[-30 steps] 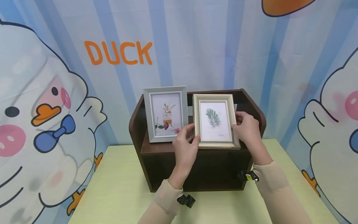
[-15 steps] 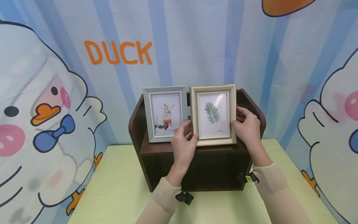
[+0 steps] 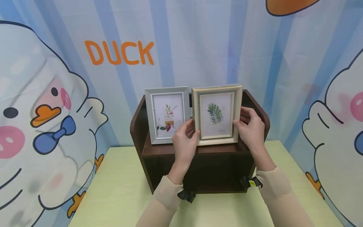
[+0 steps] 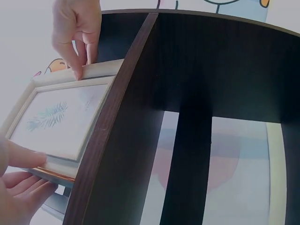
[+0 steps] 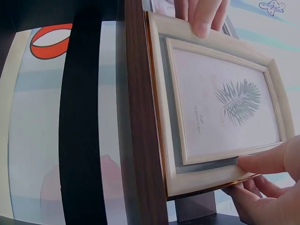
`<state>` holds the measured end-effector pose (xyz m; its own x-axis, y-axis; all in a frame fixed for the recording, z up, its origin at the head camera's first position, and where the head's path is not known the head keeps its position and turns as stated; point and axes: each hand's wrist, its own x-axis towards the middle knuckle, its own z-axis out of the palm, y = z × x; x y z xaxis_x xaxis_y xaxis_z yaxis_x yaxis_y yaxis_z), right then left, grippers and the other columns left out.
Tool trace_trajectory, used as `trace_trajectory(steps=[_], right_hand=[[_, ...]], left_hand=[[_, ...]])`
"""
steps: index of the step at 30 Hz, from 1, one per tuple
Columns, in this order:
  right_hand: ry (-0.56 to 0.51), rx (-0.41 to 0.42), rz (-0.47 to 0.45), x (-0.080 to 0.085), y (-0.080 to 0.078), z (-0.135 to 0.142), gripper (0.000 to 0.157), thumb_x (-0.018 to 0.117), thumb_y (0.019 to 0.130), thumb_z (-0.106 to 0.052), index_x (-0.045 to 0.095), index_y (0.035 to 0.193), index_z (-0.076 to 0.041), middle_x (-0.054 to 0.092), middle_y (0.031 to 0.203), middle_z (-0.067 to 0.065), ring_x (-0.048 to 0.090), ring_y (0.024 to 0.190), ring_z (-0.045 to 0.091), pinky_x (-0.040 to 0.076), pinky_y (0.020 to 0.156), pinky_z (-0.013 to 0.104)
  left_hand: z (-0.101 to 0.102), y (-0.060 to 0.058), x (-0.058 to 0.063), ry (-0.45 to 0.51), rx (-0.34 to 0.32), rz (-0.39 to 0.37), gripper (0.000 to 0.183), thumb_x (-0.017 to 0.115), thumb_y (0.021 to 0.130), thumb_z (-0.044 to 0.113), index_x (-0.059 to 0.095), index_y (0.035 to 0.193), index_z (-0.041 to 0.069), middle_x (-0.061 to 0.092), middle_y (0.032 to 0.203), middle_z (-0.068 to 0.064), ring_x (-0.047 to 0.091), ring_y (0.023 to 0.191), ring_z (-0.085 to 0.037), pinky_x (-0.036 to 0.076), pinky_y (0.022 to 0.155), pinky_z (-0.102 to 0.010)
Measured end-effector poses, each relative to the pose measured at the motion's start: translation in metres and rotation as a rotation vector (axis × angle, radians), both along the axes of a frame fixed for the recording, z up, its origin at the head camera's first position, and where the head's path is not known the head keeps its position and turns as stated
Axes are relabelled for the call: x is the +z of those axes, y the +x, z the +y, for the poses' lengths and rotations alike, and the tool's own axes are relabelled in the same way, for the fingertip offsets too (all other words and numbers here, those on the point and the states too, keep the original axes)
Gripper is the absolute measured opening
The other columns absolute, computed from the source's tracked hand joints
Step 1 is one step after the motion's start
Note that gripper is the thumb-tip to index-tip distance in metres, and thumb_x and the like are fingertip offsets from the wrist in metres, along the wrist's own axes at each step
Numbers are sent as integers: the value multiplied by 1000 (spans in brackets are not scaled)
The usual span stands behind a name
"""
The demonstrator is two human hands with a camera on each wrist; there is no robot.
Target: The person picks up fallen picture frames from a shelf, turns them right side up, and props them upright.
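Note:
A gold picture frame with a green leaf print stands nearly upright at the top shelf of a dark brown wooden rack. My left hand pinches its left edge, thumb in front and fingers behind. On the opposite edge my right hand pinches it the same way, as the right wrist view shows with the thumb on the gold border. A silver-grey picture frame with a potted flower print leans on the same shelf, just left of my left hand.
The rack stands on a pale yellow table and has a lower compartment below the frames. Behind it hangs a blue striped curtain with duck drawings. Raised side panels bound the top shelf.
Both hands have lifted the gold frame slightly and moved it back onto the top shelf, tilting it more upright. The silver-grey frame has stayed in place.

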<state>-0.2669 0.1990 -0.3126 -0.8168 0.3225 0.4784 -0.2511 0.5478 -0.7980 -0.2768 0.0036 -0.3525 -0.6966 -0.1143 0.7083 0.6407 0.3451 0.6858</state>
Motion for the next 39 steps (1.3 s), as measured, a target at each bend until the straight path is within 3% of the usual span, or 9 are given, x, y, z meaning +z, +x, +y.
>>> trace_trajectory(steps=[11,23,39], right_hand=[[-33,8,20,-4,2,-1,43,62,82,-11,47,123,-10,54,116,11,55,106,21,47,87,31],[86,-28,-46,-8,7,1,38,60,84,-22,52,119,-7,60,109,13,59,96,25,50,76,41],[54,-43,50,-14,2,-1,36,62,82,-20,54,115,-7,60,109,10,60,94,22,50,78,39]], left_hand=[[0,-5,5,-1,1,-8,37,67,77,9,58,113,5,64,103,-11,62,93,-13,50,77,-21],[-1,-6,7,1,-7,-14,37,68,76,10,59,112,6,65,100,-9,63,90,-14,51,75,-21],[-1,-6,6,25,-8,-9,35,70,74,11,61,108,5,66,96,-10,64,87,-13,52,74,-22]])
